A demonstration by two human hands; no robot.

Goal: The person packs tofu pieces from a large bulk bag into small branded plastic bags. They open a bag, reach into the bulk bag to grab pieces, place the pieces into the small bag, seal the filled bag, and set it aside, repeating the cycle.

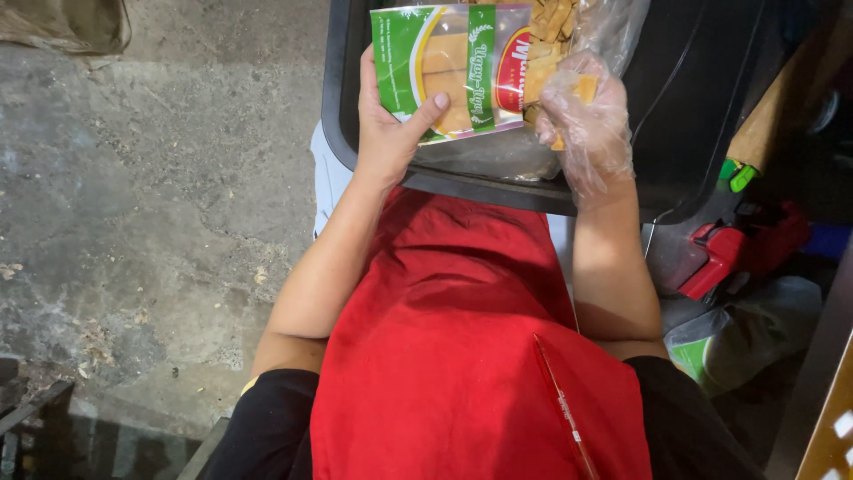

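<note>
My left hand (388, 129) grips a green, white and red snack pouch (453, 71) by its lower left corner, thumb across the front. My right hand (586, 120), in a thin clear plastic glove, is closed on a few yellow-brown snack pieces (584, 89) at the pouch's open right end. More of the same pieces (551, 18) lie in a clear plastic bag just above the pouch. Both hands are over a black tray (342, 98) that rests on my lap.
I wear a red apron (462, 356) with a red pen (560, 404) in it. Rough concrete floor (160, 204) spreads to the left. At the right stand a red tool (742, 249), a wooden handle (769, 116) and a white and green bag (737, 342).
</note>
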